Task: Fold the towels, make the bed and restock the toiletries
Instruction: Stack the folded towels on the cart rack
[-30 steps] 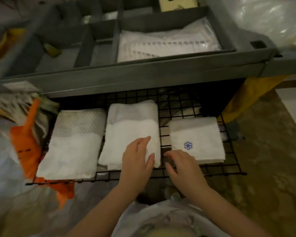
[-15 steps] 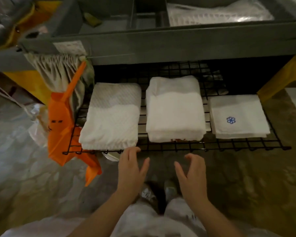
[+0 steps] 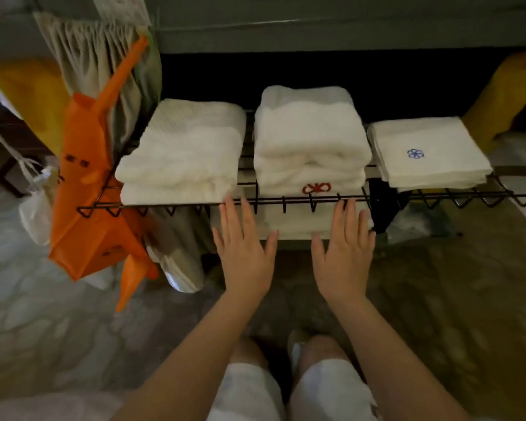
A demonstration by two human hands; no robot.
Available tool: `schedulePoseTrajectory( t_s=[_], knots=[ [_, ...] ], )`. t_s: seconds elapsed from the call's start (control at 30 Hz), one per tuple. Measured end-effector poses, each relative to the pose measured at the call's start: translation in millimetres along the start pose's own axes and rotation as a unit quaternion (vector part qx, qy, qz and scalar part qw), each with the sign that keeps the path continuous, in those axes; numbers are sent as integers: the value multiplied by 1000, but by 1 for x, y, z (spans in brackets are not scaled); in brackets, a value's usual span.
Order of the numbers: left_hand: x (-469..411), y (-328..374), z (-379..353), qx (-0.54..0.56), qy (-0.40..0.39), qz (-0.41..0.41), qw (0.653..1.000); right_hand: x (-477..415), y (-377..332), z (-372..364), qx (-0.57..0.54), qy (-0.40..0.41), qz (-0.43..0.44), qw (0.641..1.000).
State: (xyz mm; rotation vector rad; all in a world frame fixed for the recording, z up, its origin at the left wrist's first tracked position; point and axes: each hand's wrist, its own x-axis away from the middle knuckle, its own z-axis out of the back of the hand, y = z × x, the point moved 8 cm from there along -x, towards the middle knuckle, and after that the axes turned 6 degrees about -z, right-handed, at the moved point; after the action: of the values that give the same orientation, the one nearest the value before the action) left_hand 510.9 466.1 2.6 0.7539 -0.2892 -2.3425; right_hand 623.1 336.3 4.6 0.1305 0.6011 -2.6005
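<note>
Three stacks of folded white towels lie on a black wire shelf (image 3: 301, 199) of a grey cart. The left stack (image 3: 182, 150) is waffle-textured. The middle stack (image 3: 310, 138) shows a red emblem on its front edge. The right stack (image 3: 428, 153) is flatter and bears a blue flower mark. More white towels (image 3: 292, 223) lie on a lower level under the shelf. My left hand (image 3: 245, 247) and my right hand (image 3: 343, 247) are flat with straight spread fingers just below the shelf's front edge, before the lower towels. Neither holds anything.
An orange bag (image 3: 88, 189) and a beige gathered cloth (image 3: 94, 56) hang at the cart's left end. A yellow bag (image 3: 510, 95) hangs at the right. The cart's grey upper tray (image 3: 316, 28) overhangs the shelf. My knees are below, over patterned carpet.
My hands came off the middle and right stacks, drew back past the shelf's front edge and dropped below it. The view sank lower, revealing the lower level.
</note>
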Motion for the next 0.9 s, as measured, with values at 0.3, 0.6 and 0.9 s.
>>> schedulePoseTrajectory(
  t_s=[0.3,0.6,0.9],
  knots=[
    [-21,2,-17,-3,-4,-10,1000,-15,-8,-2,-34,-53,4,998],
    [-136,-13,-45,-27,-76,-3,997,-134,-40,-17,-77,-77,10,994],
    [-232,-30,-88,-25,-136,18,990,-236,-60,-55,-91,-129,-8,987]
  ],
)
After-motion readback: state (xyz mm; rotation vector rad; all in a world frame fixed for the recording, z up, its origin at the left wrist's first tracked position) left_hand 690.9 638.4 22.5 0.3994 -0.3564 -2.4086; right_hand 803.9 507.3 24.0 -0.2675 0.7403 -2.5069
